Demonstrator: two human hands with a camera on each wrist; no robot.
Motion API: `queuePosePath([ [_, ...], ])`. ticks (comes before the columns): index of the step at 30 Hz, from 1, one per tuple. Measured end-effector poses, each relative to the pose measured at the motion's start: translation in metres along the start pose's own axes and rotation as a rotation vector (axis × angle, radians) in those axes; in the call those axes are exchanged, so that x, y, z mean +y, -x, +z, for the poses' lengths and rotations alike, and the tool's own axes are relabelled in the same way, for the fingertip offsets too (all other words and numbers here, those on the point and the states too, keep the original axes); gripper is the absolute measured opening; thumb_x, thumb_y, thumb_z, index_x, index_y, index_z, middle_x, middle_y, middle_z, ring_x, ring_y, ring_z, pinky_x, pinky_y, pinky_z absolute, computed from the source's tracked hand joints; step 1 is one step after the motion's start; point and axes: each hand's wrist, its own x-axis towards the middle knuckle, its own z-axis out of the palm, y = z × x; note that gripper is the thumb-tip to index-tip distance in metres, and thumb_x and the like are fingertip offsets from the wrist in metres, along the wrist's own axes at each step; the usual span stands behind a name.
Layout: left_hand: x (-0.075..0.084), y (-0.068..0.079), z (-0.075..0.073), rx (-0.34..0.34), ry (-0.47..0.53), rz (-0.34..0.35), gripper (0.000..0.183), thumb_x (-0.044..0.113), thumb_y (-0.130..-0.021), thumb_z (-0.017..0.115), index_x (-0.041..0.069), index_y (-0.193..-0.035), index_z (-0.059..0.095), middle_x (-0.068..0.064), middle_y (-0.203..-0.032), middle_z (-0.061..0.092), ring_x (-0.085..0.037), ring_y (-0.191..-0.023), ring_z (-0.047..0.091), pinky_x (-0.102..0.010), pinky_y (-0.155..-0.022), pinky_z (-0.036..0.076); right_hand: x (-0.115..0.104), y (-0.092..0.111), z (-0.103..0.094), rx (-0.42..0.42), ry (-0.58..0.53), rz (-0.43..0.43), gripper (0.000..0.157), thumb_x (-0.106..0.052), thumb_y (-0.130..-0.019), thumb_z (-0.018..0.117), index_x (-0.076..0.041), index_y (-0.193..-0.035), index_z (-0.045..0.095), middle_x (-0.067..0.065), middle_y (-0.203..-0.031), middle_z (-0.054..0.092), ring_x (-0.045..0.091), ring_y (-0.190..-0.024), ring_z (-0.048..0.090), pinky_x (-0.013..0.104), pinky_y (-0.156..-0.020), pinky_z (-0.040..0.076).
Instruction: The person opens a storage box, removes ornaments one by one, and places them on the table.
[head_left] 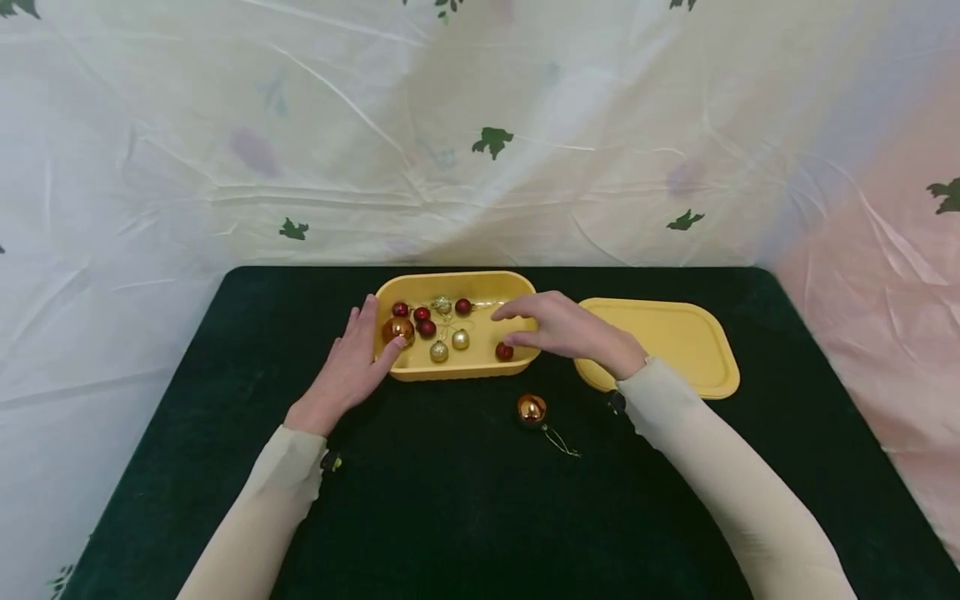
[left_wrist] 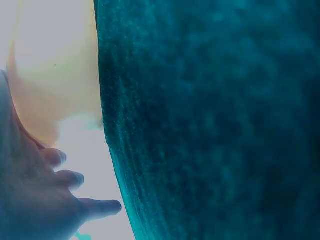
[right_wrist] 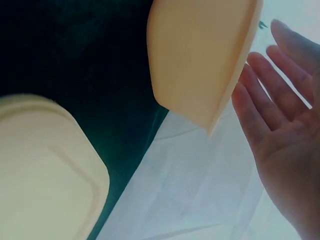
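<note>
A yellow plastic box [head_left: 465, 367] holds several small Christmas baubles: dark red baubles [head_left: 422, 314], gold baubles [head_left: 461, 339] and a larger copper bauble [head_left: 398, 331]. My left hand [head_left: 347, 364] rests at the box's left end, fingers extended along the outside and thumb over the rim. In the left wrist view, the left hand [left_wrist: 45, 195] shows beside the box wall [left_wrist: 55, 65]. Over the right end hovers my right hand [head_left: 566, 325], fingers loosely bent, thumb near a red bauble [head_left: 505, 352]. In the right wrist view, the right hand [right_wrist: 285, 105] appears with nothing in its palm.
A yellow lid [head_left: 675, 342] lies right of the box, partly under the right forearm. Another copper bauble [head_left: 532, 409] with a gold string loop lies on the dark green table [head_left: 450, 517] in front of the box. A patterned sheet [head_left: 480, 192] hangs behind.
</note>
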Motion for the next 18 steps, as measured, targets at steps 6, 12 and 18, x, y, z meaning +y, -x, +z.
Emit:
queuePosePath([
  [6, 0.001, -0.001, 0.0, -0.002, -0.004, 0.0, 0.091, 0.061, -0.106, 0.037, 0.013, -0.165, -0.012, -0.012, -0.173, -0.006, -0.035, -0.158, -0.004, -0.07, -0.121, 0.01, 0.002, -0.014, 0.0, -0.139, 0.006, 0.018, 0.037, -0.019, -0.098, 0.073, -0.008, -0.133, 0.069, 0.007, -0.132, 0.068, 0.026, -0.118, 0.064, 0.045, -0.101, 0.052],
  [12, 0.001, 0.0, 0.001, -0.004, -0.01, 0.006, 0.091, 0.062, -0.106, 0.037, 0.015, -0.165, -0.012, -0.011, -0.174, -0.006, -0.036, -0.158, -0.004, -0.07, -0.121, 0.011, -0.002, -0.021, 0.004, -0.22, 0.026, 0.064, 0.038, -0.018, -0.098, 0.073, -0.007, -0.135, 0.068, 0.009, -0.132, 0.068, 0.026, -0.118, 0.064, 0.044, -0.101, 0.053],
  [18, 0.001, 0.002, -0.001, -0.011, -0.014, 0.003, 0.09, 0.062, -0.106, 0.037, 0.017, -0.165, -0.015, -0.011, -0.174, -0.006, -0.036, -0.158, -0.004, -0.07, -0.121, 0.011, -0.008, -0.027, 0.009, -0.251, 0.022, 0.104, 0.04, -0.014, -0.097, 0.073, -0.005, -0.136, 0.067, 0.012, -0.133, 0.066, 0.027, -0.115, 0.064, 0.044, -0.1, 0.053],
])
